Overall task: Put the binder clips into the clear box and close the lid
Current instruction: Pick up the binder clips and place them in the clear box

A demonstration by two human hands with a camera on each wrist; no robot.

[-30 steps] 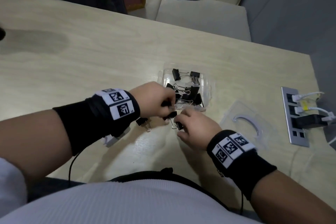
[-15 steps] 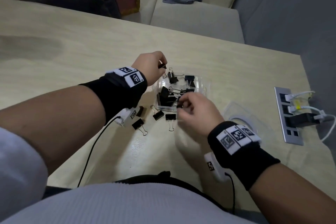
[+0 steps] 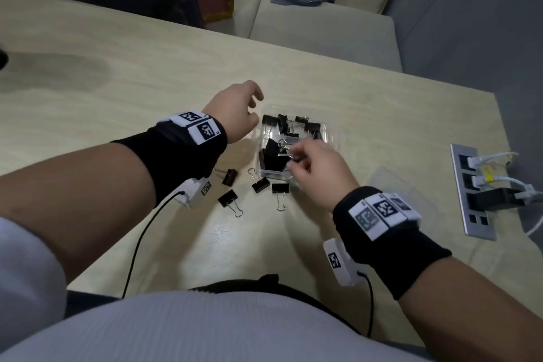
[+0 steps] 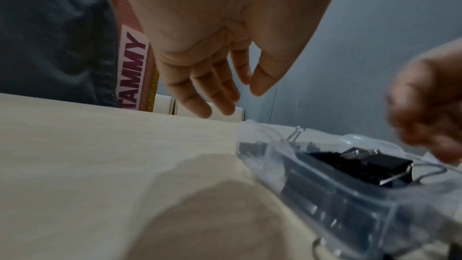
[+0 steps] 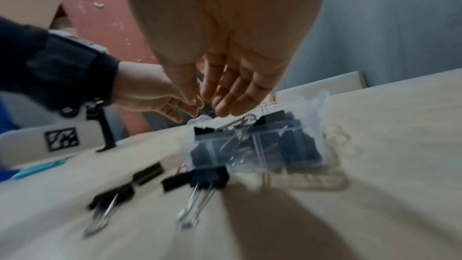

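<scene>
The clear box (image 3: pixel 326 134) sits open mid-table with a pile of black binder clips (image 3: pixel 273 150) inside. Several more clips (image 3: pixel 227 198) lie loose on the table just in front of it. My left hand (image 3: pixel 244 106) hovers by the box's far left corner, fingers (image 4: pixel 200 94) relaxed and holding nothing. My right hand (image 3: pixel 308 161) hangs over the box's near right edge with its fingers (image 5: pixel 225 96) loosely straight and empty. The clear lid (image 3: pixel 390 185) lies flat on the table to the right of the box. In the right wrist view the box (image 5: pixel 262 145) and loose clips (image 5: pixel 207 179) sit below the hand.
A metal power strip (image 3: pixel 473 191) with plugs and white cables is set into the table at the right edge. A cream bench (image 3: pixel 323 32) with a grey cloth stands beyond the far table edge. Wrist cables trail near my body.
Both hands carried clips from the table in front of the box up over it. The clips have left my fingers, and both hands now hang empty with relaxed fingers.
</scene>
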